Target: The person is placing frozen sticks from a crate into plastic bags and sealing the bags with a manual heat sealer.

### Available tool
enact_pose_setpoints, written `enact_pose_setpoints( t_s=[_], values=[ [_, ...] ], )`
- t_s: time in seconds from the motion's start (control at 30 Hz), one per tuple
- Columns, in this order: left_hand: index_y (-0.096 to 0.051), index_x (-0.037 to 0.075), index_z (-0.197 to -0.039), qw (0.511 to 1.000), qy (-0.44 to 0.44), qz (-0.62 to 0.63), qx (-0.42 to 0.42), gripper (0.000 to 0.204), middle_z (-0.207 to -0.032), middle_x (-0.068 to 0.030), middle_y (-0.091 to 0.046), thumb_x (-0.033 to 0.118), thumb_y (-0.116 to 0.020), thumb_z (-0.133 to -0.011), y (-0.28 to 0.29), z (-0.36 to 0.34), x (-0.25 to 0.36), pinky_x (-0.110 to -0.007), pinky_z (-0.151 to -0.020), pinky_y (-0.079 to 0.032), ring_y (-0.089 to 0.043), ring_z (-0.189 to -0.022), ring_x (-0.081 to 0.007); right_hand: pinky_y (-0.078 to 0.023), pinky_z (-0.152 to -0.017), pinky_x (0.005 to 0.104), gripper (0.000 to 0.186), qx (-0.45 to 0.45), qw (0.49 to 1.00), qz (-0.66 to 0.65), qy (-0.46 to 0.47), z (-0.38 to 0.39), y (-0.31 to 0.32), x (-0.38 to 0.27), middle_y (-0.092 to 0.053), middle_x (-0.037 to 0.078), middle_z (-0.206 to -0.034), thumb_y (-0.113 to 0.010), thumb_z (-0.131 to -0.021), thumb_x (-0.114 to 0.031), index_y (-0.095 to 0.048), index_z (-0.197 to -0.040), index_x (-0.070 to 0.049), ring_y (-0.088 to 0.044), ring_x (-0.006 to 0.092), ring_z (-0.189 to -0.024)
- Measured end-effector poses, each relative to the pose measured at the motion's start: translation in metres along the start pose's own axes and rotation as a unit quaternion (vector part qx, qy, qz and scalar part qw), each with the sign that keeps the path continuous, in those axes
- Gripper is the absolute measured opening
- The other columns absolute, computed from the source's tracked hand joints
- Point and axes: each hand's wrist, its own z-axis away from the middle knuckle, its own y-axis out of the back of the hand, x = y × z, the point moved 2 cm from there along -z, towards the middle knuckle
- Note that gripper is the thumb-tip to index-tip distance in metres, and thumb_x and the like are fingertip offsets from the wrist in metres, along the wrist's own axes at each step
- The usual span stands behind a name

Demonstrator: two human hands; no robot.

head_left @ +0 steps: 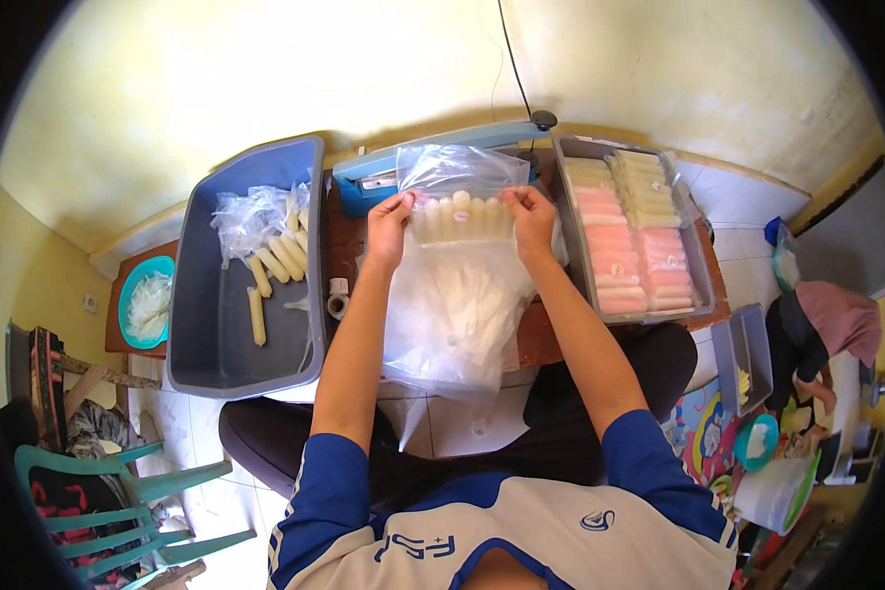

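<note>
Between my hands is a see-through plastic bag (pixel 462 169) with a row of pale yellow, stick-shaped packs (pixel 452 224) inside and a small round label on it. My left hand (pixel 389 231) pinches the bag's left side above the row. Its right side is pinched by my right hand (pixel 534 226) at about the same height. Under the bag, toward my lap, lies a stack of empty plastic bags (pixel 452 324). Just beyond my hands stands a long blue bag sealer (pixel 359 197), its arm ending in a black knob (pixel 544 120); the bag's upper end overlaps it.
On the left, a grey tub (pixel 216 344) holds loose yellow sticks and crumpled plastic. A grey crate (pixel 698 265) on the right is stacked with pink and pale yellow packs. A label roll (pixel 337 306) sits beside the tub. Another person (pixel 826 329) bends at far right.
</note>
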Motion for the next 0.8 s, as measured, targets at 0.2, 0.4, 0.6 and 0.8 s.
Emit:
enact_pose_setpoints(
  t_s=[0.2, 0.4, 0.6, 0.8],
  values=[
    [-0.068, -0.005, -0.098, 0.997, 0.024, 0.067, 0.017, 0.021, -0.092, -0.0137, -0.072, 0.013, -0.059, -0.098, -0.03, 0.002, 0.034, -0.028, -0.072, -0.052, -0.065, -0.077, -0.0157, -0.045, -0.063, 0.0232, 0.012, 0.008, 1.0, 0.002, -0.022, 0.001, 0.002, -0.028, -0.071, 0.009, -0.079, -0.064, -0.095, -0.01, -0.062, -0.088, -0.001, -0.061, 0.0097, -0.067],
    [-0.065, -0.002, -0.099, 0.991, 0.123, 0.046, 0.036, 0.019, -0.092, -0.0136, -0.071, 0.015, -0.056, -0.099, -0.022, 0.001, 0.007, -0.03, -0.073, -0.055, -0.068, -0.08, -0.0184, -0.046, -0.057, 0.026, 0.018, 0.079, 0.992, 0.038, -0.088, 0.003, 0.01, -0.005, -0.068, 0.009, -0.073, -0.068, -0.092, -0.012, -0.062, -0.081, 0.0, -0.06, 0.0128, -0.062],
    [-0.065, -0.001, -0.098, 0.978, 0.196, 0.043, 0.049, 0.018, -0.091, -0.0137, -0.071, 0.016, -0.059, -0.097, -0.027, -0.013, -0.018, -0.033, -0.074, -0.055, -0.068, -0.08, -0.0211, -0.047, -0.054, 0.029, 0.017, 0.16, 0.978, 0.082, -0.106, 0.01, 0.028, 0.019, -0.066, 0.01, -0.07, -0.068, -0.09, -0.009, -0.061, -0.078, 0.0, -0.06, 0.0164, -0.057],
    [-0.065, -0.002, -0.095, 0.97, 0.233, 0.059, 0.042, 0.017, -0.088, -0.0157, -0.07, 0.014, -0.058, -0.095, -0.034, -0.043, -0.039, -0.039, -0.07, -0.057, -0.068, -0.077, -0.0256, -0.048, -0.054, 0.0298, 0.016, 0.205, 0.97, 0.012, -0.126, 0.011, 0.033, 0.019, -0.066, 0.011, -0.07, -0.067, -0.09, -0.009, -0.062, -0.079, 0.001, -0.061, 0.0173, -0.057]
  ],
)
